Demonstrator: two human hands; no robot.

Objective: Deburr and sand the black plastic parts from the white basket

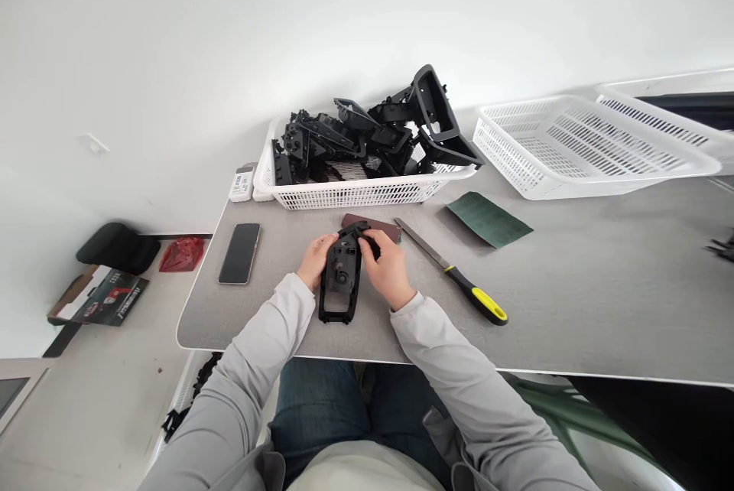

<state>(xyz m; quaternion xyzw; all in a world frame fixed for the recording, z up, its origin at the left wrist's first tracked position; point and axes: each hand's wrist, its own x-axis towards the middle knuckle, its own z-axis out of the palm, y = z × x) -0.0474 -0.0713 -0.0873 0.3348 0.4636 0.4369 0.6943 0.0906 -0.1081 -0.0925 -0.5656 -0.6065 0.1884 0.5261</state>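
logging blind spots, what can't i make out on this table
Head view:
- Far side of the black part: faces away.
- Some fingers of the left hand: behind the part.
- Maroon strip: partly behind black part, right hand.
- White basket floor: mostly under black pieces.
- Print on the small white item: too small.
- Dark item: right edge cuts it.

phone (239,254): screen dark | floor (115,376): red bag (181,254), printed box (108,298) | wall (229,32): white plate (92,144)
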